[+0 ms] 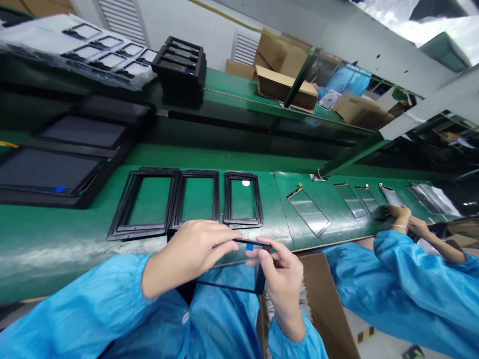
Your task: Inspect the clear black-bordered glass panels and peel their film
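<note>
Between my two hands, a clear panel with a black frame (228, 285) is held tilted over my lap, just off the front edge of the green bench. A small blue tab (249, 247) shows near its upper right corner. My left hand (198, 249) pinches the upper edge, fingers stretched along it. At the right end, my right hand (280, 267) grips the corner with the thumb in front. Right behind my hands lie stacked black rectangular frames (243, 222) on the bench, with further stacks of black frames (144, 229) to their left.
Dark screens in a black tray (75, 199) lie at the left. Clear panels (309, 212) lie to the right. A co-worker's hands (402, 217) handle a panel at far right. Above runs a shelf with black holders (179, 70). A cardboard box (325, 299) stands below the bench edge.
</note>
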The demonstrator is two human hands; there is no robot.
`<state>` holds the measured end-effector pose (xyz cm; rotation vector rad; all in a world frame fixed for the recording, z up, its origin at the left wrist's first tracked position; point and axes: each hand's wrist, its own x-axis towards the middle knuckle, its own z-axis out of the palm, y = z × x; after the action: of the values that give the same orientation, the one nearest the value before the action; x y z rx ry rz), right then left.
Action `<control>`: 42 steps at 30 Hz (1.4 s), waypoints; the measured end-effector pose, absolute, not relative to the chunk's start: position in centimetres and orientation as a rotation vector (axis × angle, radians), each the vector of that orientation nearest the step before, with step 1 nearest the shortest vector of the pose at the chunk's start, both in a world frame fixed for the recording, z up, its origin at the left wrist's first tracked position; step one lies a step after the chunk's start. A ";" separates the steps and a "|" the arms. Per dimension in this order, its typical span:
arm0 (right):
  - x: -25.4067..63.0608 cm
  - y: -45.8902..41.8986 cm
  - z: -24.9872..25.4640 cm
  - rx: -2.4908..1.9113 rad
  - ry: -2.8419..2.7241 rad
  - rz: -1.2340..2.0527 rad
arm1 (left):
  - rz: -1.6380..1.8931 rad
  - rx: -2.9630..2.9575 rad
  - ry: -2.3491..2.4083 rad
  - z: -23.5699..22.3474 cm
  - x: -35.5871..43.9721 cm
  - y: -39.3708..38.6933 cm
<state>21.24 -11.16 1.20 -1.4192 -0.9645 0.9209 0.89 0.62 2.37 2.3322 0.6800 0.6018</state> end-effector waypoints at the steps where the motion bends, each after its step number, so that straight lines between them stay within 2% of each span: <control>1: 21.2 -11.1 1.2 -1.425 -0.970 0.926 | 0.599 2.314 0.683 2.4 1.0 0.6; 7: 21.8 -10.0 1.3 -1.357 -1.029 1.086 | 0.622 2.234 0.704 2.8 1.2 -0.2; 11: 22.3 -9.4 0.8 -1.166 -0.894 1.317 | 0.548 1.742 0.782 2.8 1.1 -0.6; 14: 22.7 -9.1 0.1 -1.194 -0.751 1.236 | 0.579 1.323 0.853 2.4 0.8 -1.0; 17: 22.6 -8.6 -0.2 -1.256 -0.763 1.155 | 0.625 1.154 0.880 2.0 0.7 -1.6; 25: 22.2 -8.6 0.8 -1.271 -0.879 1.031 | 0.633 1.162 0.913 1.0 0.3 -2.1; 29: 21.6 -8.3 1.3 -1.338 -1.084 1.007 | 0.715 1.703 0.974 1.9 0.1 -1.3; 32: 21.2 -7.7 1.6 -1.345 -1.227 1.050 | 0.525 1.999 0.818 2.9 0.2 -0.6; 35: 22.8 -7.9 1.7 -1.264 -1.064 1.090 | 0.398 1.732 0.787 3.4 -0.1 -0.1; 38: 25.6 -9.1 0.9 -1.325 -0.927 0.949 | 0.583 1.347 0.925 2.9 -1.0 0.0; 42: 26.5 -10.3 -0.8 -1.333 -0.785 1.074 | 0.795 1.179 1.019 1.6 -1.5 -0.4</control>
<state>26.50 -10.26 -0.84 -1.3333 -0.7854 1.0738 -1.52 -0.36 1.60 1.1787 1.0188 0.7952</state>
